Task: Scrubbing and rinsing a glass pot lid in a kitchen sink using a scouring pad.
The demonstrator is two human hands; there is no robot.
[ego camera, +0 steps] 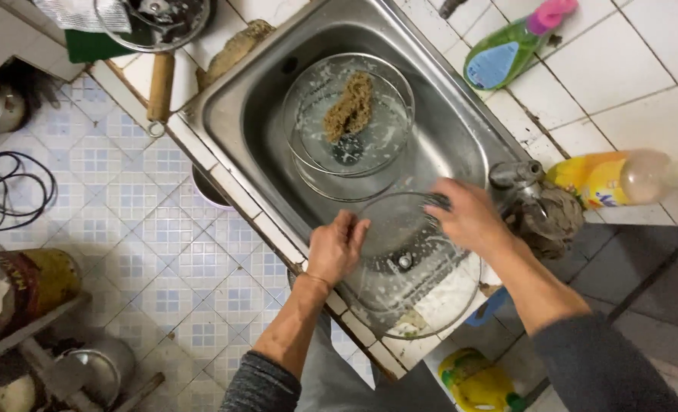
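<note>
Left hand (337,246): grips the near-left rim of the glass lid (411,263), fingers curled over its edge.
Right hand (470,217): laid on the far-right part of the same lid, fingers pressed down on a dark scrubber (436,202); only a bit of the scrubber visible beneath them.
Glass lid: round, clear, soapy, metal knob at centre; tilted over the near corner of the sink (461,133), partly above the tiled counter edge.
Sink: stainless steel, set askew in a white tiled counter (621,69).
Inside the sink: two more glass lids (347,122) stacked, foamy, with a brown sponge (349,107) lying on top.
Tap (516,175): at the sink's right rim, just beside the right hand.
Beside the tap: yellow-orange bottle (606,177) lying on its side.
Farther back on the counter: green bottle (510,49) with pink cap, also lying down.
Left of the sink: wooden handle (160,85) of a pan over the counter edge.
Floor (148,229): patterned blue-and-white tiles.
</note>
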